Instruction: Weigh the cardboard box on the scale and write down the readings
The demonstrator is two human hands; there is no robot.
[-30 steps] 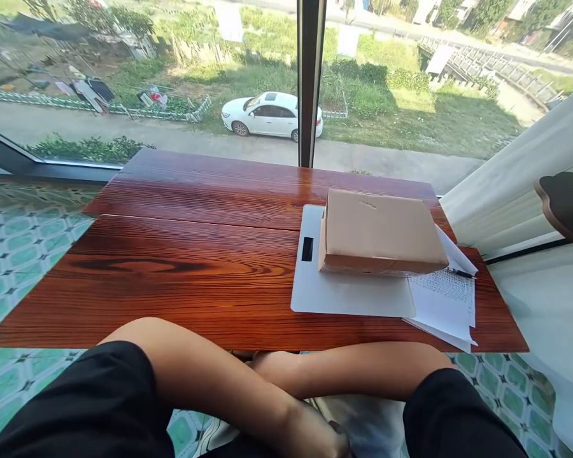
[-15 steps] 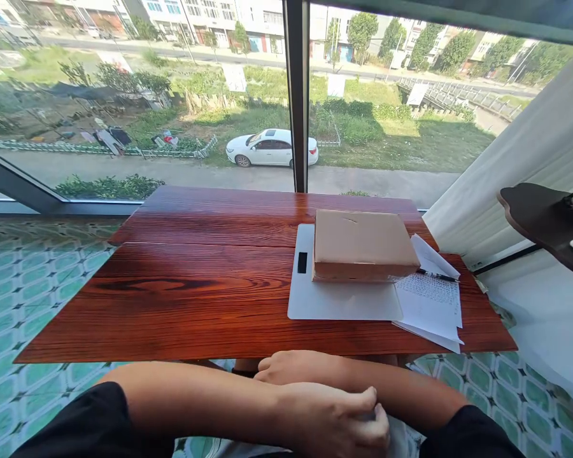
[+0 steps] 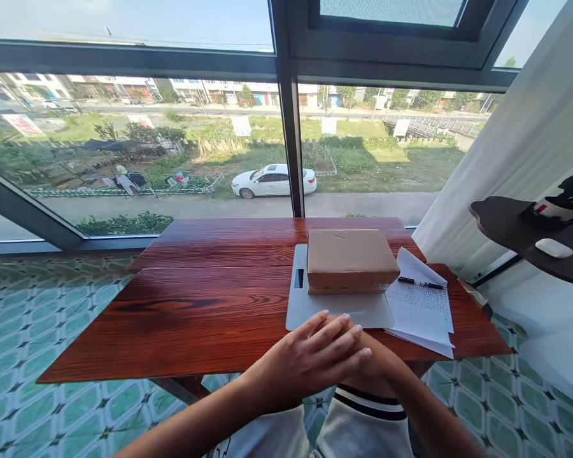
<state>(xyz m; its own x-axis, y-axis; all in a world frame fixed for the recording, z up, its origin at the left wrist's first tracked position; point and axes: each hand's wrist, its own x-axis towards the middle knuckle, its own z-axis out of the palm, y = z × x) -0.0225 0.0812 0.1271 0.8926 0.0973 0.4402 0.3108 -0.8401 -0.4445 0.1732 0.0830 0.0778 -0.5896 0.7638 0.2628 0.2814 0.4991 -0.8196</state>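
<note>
My left hand (image 3: 318, 356) lies palm down across my right hand, its fingers stretched out and slightly apart. Underneath, my right hand (image 3: 363, 343) is mostly covered, and its fingers are hidden. Both are above the table's front edge, over my lap. Just beyond them is a flat silver-grey panel (image 3: 296, 312) with a small dark rectangle at its left side. On this panel rests a closed brown cardboard box (image 3: 351, 254). Handwritten paper sheets (image 3: 417, 318) lie to the right, partly beside the panel, with a black pen (image 3: 423, 283) across them.
The reddish-brown wooden table (image 3: 195, 312) stands before a large window. A dark wavy-edged shelf (image 3: 516, 226) at the right carries a white mouse-like object (image 3: 554, 248) and a potted item (image 3: 558, 207). A white curtain (image 3: 487, 146) hangs beside the window.
My crossed forearms have come apart, and my hands have risen from my lap, left over right. The left fingers have straightened from a curl. The view has tilted upward.
</note>
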